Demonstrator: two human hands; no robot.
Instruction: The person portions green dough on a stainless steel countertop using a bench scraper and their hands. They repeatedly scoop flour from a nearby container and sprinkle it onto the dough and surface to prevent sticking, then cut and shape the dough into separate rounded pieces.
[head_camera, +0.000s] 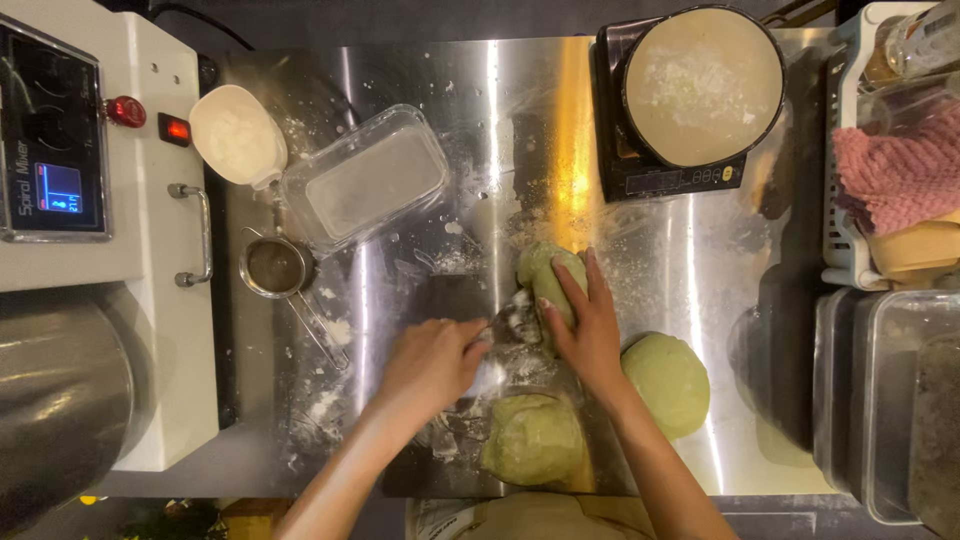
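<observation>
The right hand (585, 325) lies flat, fingers spread open, on a small green dough piece (545, 275) in the middle of the steel table (420, 80), below the scale (660, 170). The left hand (430, 362), fingers curled closed around a scraper (500, 335), works just left of that piece. A round dough ball (668, 383) sits right of the scraper, a rougher dough lump (532, 438) below it.
</observation>
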